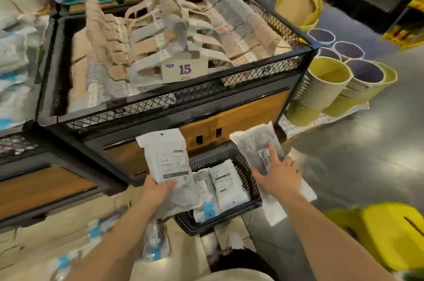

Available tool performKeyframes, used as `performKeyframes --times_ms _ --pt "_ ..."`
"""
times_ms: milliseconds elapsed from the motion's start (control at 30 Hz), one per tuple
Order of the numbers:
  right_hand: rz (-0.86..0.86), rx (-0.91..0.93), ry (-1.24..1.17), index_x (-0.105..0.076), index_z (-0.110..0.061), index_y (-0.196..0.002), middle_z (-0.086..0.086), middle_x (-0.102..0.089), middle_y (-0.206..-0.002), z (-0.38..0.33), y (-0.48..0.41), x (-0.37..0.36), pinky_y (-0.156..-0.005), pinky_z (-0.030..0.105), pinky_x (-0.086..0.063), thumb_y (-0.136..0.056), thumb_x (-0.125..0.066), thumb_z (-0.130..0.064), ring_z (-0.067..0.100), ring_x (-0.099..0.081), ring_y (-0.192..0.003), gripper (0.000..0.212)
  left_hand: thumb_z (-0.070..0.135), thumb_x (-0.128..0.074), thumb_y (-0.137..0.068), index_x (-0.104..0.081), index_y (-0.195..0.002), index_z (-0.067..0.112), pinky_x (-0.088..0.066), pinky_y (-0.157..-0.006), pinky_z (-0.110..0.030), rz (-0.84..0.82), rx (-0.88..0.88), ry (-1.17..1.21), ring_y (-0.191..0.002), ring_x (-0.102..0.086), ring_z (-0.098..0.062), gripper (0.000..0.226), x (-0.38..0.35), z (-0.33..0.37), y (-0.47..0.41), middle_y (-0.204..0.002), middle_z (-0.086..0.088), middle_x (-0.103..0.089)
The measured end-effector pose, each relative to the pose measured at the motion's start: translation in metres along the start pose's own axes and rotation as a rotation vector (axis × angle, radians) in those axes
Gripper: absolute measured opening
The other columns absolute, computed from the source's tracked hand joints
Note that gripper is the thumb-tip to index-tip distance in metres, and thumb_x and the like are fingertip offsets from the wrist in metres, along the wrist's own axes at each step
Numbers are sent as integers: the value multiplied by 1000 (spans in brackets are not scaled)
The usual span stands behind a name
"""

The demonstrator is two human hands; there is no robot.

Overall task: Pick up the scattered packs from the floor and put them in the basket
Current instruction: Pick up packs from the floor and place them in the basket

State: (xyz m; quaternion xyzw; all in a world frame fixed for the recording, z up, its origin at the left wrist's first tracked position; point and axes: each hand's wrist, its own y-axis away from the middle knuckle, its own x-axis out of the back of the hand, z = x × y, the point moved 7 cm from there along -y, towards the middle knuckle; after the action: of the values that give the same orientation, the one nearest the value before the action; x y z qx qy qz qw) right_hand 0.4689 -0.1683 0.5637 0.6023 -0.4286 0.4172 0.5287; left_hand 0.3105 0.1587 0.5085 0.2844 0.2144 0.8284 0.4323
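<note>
A black plastic basket (246,171) stands on the floor in front of me, with a few white packs (226,183) lying inside. My left hand (158,191) grips a white pack with a printed label (166,156), held upright over the basket's left side. My right hand (278,177) holds a grey-filled pack with a barcode sticker (254,143) just right of the basket's rim. Another white pack (273,208) shows under my right wrist. More packs with blue print (153,241) lie on the floor at the lower left.
A black mesh display bin (229,83) full of hangers, with a "15" price card (183,70), rises right behind the basket. Stacked yellow and purple buckets (325,83) stand to the right. A yellow object (387,232) sits at the lower right on the grey floor.
</note>
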Motion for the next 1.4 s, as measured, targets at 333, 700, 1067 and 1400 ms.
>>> performKeyframes --times_ms 333,700,1067,1400 --pt "-281 33 -32 7 -39 -152 16 -34 -144 25 -126 -130 -107 47 -34 -81 -40 -74 37 -34 -132 92 36 -82 -70 -51 -128 27 -51 -95 -48 60 289 -40 -107 -61 -26 66 -114 -85 -76 -122 3 -64" --pt "-476 -26 18 -4 -35 -152 19 -38 -139 11 -197 -330 -101 48 -35 -82 -39 -71 36 -38 -126 86 18 -83 -75 -62 -123 12 -47 -101 -44 69 388 7 -108 -64 -25 53 -209 -212 -215 -117 -3 -68" --pt "-585 205 173 21 -41 -148 12 34 -155 -65 -202 -418 -109 56 -29 -89 -35 -68 43 -4 -145 86 24 -73 -84 0 -153 36 -42 -102 -36 21 385 -557 -128 -50 -29 102 -188 -242 -261 -158 -6 -17" --pt "-672 298 362 35 -40 -142 7 35 -156 -46 -205 -417 -106 47 -34 -94 -41 -54 36 -14 -143 91 27 -60 -94 -9 -151 48 -42 -109 -39 -268 247 -517 -143 -31 -19 79 -212 -252 -262 -161 7 3"
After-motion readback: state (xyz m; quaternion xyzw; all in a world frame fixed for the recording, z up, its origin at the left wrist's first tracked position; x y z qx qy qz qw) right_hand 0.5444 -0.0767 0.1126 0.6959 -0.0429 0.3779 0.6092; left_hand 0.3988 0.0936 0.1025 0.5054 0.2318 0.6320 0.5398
